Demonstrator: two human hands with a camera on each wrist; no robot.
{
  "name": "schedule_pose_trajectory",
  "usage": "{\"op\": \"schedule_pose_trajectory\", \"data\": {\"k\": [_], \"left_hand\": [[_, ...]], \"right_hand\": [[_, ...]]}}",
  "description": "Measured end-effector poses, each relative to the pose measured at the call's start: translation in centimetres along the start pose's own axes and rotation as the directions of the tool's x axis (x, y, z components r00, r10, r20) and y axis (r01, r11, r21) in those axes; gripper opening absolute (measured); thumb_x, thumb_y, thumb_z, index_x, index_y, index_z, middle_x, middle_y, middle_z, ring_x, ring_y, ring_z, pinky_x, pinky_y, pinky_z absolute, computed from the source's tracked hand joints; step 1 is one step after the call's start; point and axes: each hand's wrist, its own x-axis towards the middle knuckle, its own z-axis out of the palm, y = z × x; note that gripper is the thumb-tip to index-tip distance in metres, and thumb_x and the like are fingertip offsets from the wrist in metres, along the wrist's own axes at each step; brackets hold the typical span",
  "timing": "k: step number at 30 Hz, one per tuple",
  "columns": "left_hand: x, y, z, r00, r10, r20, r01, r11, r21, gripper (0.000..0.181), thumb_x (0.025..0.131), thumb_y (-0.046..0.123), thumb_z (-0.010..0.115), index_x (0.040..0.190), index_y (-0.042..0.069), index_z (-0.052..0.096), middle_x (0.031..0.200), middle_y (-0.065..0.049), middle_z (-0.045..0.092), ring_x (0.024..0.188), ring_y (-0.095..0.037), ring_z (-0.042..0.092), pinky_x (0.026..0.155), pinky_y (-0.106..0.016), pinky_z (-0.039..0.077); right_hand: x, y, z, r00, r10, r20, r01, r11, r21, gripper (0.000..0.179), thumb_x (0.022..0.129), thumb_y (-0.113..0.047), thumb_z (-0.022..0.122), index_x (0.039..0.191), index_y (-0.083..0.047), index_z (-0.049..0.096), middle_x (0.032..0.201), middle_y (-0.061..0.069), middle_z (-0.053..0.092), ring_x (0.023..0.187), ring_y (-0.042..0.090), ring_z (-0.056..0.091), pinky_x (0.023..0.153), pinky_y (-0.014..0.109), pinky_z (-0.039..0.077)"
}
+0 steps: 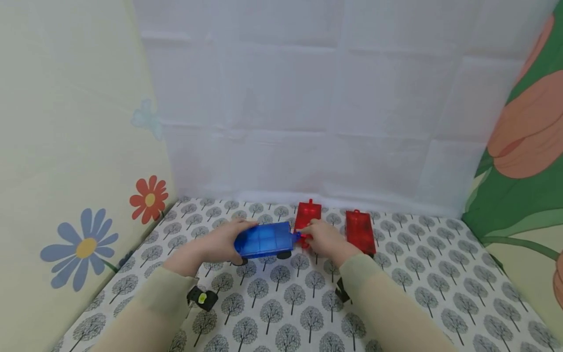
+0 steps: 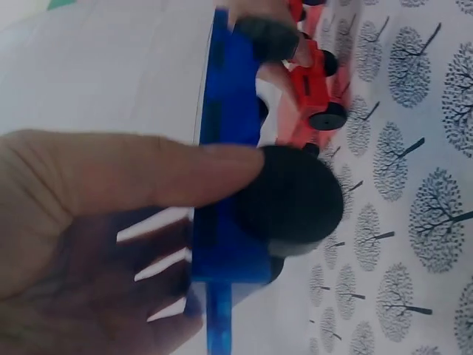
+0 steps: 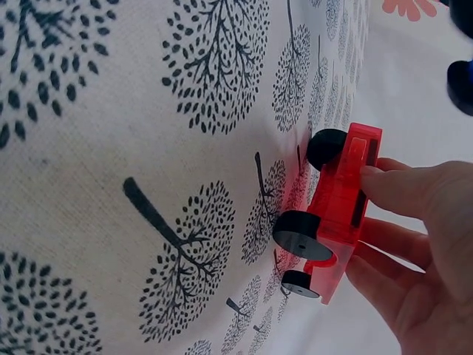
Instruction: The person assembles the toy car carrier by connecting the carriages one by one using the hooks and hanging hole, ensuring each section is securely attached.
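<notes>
A translucent blue toy wagon (image 1: 266,240) with black wheels is gripped by my left hand (image 1: 224,240) at its left end. In the left wrist view, the thumb (image 2: 222,171) lies along the wagon's side beside a wheel (image 2: 292,200). My right hand (image 1: 323,237) holds a red toy wagon (image 3: 344,192) between thumb and fingers; in the head view it covers part of the middle red wagon (image 1: 309,214). The blue wagon's coupling end (image 1: 296,236) lies close by the right fingertips. Whether the two wagons are linked, I cannot tell.
A second red wagon (image 1: 359,231) stands on the tree-print cloth (image 1: 281,303) just right of my right hand. Behind the table hangs a creased white sheet (image 1: 286,98). Flower-printed panels flank both sides, the left panel (image 1: 66,146) and the right one (image 1: 528,122).
</notes>
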Motion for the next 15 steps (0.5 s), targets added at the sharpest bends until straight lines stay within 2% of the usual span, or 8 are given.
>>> {"op": "schedule_pose_trajectory", "data": {"k": [3,9,12,15], "left_hand": [[-0.6,0.6,-0.3,0.997,0.011,0.07,-0.011,1.0,-0.001,0.096,0.067,-0.003,0.082,0.151,0.017,0.041,0.156,-0.019,0.028,0.127,-0.043,0.042,0.094,-0.056,0.044],[-1.2,1.3,0.7,0.982,0.006,0.187,-0.009,1.0,0.014,0.094,0.065,-0.002,0.086,0.148,0.022,0.046,0.154,-0.016,0.033,0.129,-0.042,0.04,0.095,-0.058,0.042],[-1.4,1.2,1.4,0.974,0.01,0.226,-0.009,1.0,-0.003,0.094,0.065,-0.003,0.086,0.147,0.02,0.046,0.152,-0.015,0.036,0.128,-0.042,0.041,0.094,-0.057,0.043],[-1.4,1.0,1.9,0.972,0.016,0.234,-0.009,1.0,-0.028,0.094,0.064,-0.004,0.086,0.147,0.019,0.047,0.149,-0.013,0.039,0.128,-0.04,0.041,0.096,-0.057,0.042]], "right_hand": [[0.0,-0.1,-0.1,1.0,0.006,0.006,-0.006,1.0,0.012,0.043,0.092,-0.006,0.067,0.132,-0.022,0.065,0.127,0.009,0.057,0.117,0.027,0.054,0.093,0.04,0.049],[-0.3,-0.1,-0.2,1.0,0.0,0.015,0.0,1.0,0.009,0.044,0.092,-0.006,0.067,0.133,-0.022,0.064,0.125,0.009,0.057,0.114,0.027,0.055,0.089,0.038,0.051],[-0.3,-0.1,-0.2,1.0,-0.016,0.011,0.016,1.0,0.002,0.044,0.093,-0.006,0.066,0.134,-0.022,0.064,0.124,0.009,0.057,0.113,0.026,0.056,0.087,0.037,0.052],[-0.3,-0.1,-0.2,1.0,-0.025,0.007,0.025,1.0,-0.002,0.043,0.093,-0.006,0.066,0.133,-0.021,0.064,0.122,0.009,0.058,0.111,0.025,0.056,0.085,0.036,0.051]]}}
